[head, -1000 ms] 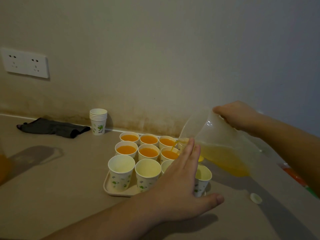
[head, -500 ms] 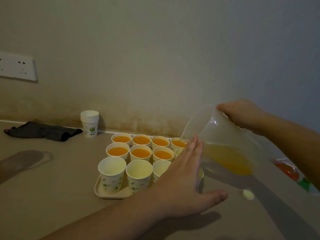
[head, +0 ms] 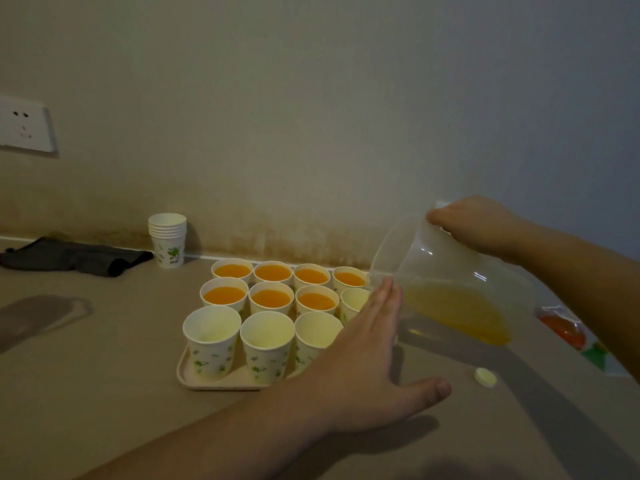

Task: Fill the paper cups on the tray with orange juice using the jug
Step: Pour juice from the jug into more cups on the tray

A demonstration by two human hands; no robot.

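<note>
A beige tray on the counter carries several white paper cups with green leaf prints. The far row and most of the middle row hold orange juice. The near cups and the middle row's right cup look empty. My right hand grips the handle side of a clear plastic jug, tilted with its spout toward the tray's right edge and juice pooled low inside. My left hand is flat with straight fingers, in front of the tray's right side, hiding the cups there.
A stack of spare paper cups stands by the wall at the back left, beside a dark cloth. A small white cap lies on the counter to the right. An orange and green packet lies at the far right. A wall socket is at the left.
The stream of juice seen a second ago has stopped and the jug has tipped back slightly. The camera view has shifted right. My left hand has kept its place by the tray.
</note>
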